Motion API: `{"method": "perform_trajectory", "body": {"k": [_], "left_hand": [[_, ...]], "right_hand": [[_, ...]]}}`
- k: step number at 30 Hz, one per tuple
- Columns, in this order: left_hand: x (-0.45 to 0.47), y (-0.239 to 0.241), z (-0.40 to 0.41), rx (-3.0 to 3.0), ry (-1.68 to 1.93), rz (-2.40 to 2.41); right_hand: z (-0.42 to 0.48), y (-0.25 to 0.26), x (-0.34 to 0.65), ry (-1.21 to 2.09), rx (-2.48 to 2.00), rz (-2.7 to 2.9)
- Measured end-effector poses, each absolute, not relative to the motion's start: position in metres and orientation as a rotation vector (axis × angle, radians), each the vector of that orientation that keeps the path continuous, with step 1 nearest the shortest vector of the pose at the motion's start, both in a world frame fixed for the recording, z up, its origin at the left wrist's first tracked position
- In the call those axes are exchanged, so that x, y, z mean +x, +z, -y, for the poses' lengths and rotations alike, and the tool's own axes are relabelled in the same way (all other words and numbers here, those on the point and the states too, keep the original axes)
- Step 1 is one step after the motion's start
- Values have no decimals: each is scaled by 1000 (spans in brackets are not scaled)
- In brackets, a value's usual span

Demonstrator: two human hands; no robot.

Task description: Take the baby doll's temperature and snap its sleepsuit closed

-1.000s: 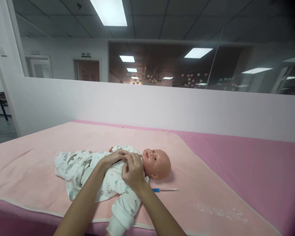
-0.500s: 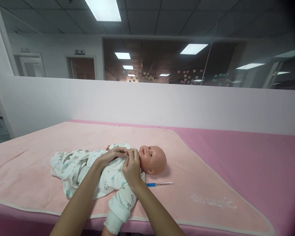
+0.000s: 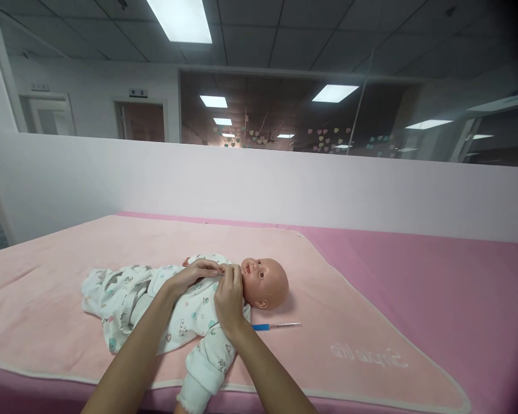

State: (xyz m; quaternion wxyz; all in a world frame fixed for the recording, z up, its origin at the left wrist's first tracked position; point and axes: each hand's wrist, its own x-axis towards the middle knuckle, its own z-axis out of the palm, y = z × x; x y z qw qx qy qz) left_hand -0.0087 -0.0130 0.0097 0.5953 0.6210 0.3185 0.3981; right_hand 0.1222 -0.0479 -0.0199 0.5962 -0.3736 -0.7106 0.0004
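Little is changed since half a second ago: both hands are kept at the doll's neckline, and only the whole scene is shifted slightly leftward in the view; the doll (image 3: 265, 280) is laid on its back across the pale pink blanket (image 3: 354, 322), with its bare head towards the right and its legs towards the left; it is dressed in a white printed romper (image 3: 185, 316), one sleeve of which is stretched towards the near edge of the blanket; the left hand (image 3: 194, 275) is rested on the doll's chest, its thumb and fingertips brought together on the romper's collar just under the chin; the right hand (image 3: 229, 296) is curled closed beside it, the same edge of cloth being pinched between its fingers, and the two hands are touching at the fingertips; a slim thermometer (image 3: 277, 326) with a blue end is laid flat on the blanket just beside the doll's head, on the near side, untouched; the blanket is spread over a deeper pink mattress (image 3: 435, 276), behind which a white partition wall (image 3: 285, 184) is seen.
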Motion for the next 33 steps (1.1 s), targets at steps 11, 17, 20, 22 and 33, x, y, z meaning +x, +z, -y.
{"method": "perform_trajectory", "body": {"k": [11, 17, 20, 22, 33], "left_hand": [[-45, 24, 23, 1611, 666, -813], [-62, 16, 26, 1690, 673, -994], [-58, 14, 30, 1691, 716, -984], [-56, 14, 33, 1670, 770, -987], [-55, 10, 31, 1623, 863, -997]], "right_hand": [[45, -22, 124, -43, -848, 1642], [49, -18, 124, -108, -866, 1721], [54, -11, 125, -117, -820, 1807], [56, -8, 124, -149, -769, 1912], [48, -15, 118, -204, -756, 2040]]}}
